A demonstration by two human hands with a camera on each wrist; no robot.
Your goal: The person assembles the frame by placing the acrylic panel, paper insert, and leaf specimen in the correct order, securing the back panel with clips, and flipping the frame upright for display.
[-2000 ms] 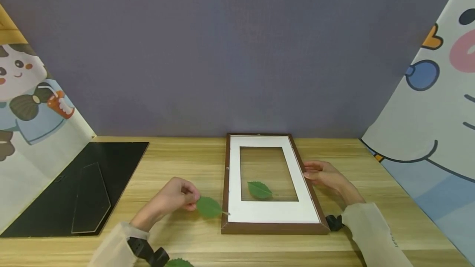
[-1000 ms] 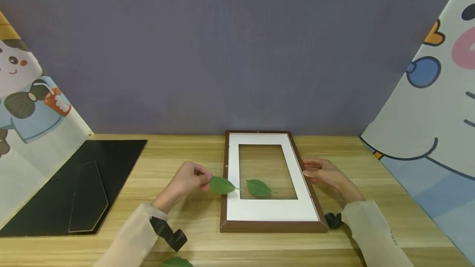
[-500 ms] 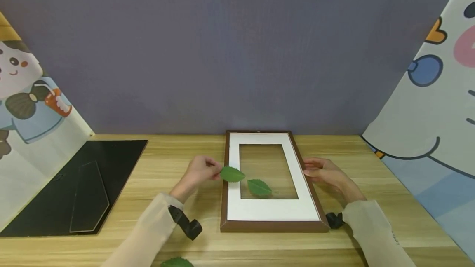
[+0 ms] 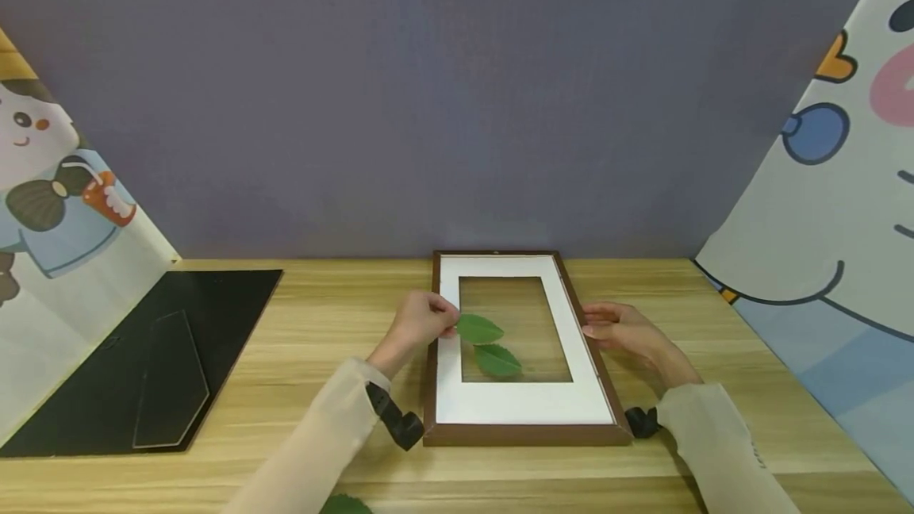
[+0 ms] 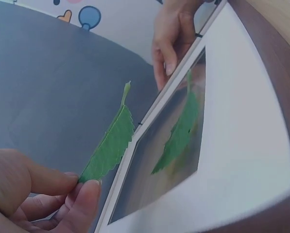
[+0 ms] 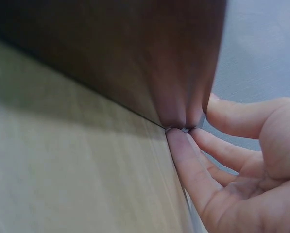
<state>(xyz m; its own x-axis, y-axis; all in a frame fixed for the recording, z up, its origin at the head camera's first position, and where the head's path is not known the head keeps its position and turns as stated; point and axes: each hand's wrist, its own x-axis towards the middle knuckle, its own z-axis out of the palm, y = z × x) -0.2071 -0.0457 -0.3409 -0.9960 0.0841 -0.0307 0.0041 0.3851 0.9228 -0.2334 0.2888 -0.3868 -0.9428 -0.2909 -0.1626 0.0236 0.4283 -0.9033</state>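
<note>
A brown picture frame point(image 4: 528, 435) lies on the table with a white mat point(image 4: 524, 403) around its clear pane. On that pane, near the lower left, rests a green leaf point(image 4: 497, 361) with toothed edges. My left hand point(image 4: 423, 317) pinches a second leaf point(image 4: 480, 329) by its tip between thumb and finger, over the left side of the window; in the left wrist view its stem points away from the hand. At the frame's right side, my right hand point(image 4: 624, 333) touches the outer edge with extended fingertips, the thumb point(image 6: 232, 116) at the upper rim.
A black backing board point(image 4: 236, 324) with a fold-out stand lies at the left of the wooden table. Another leaf point(image 4: 346, 504) shows at the bottom edge, partly behind the left sleeve point(image 4: 321, 435). A grey panel point(image 4: 457, 101) rises behind, with printed cartoon panels at both sides.
My left hand has carried its leaf rightward and away from me, from beside the frame's lower left to over the window. The right hand and the frame have stayed in place.
</note>
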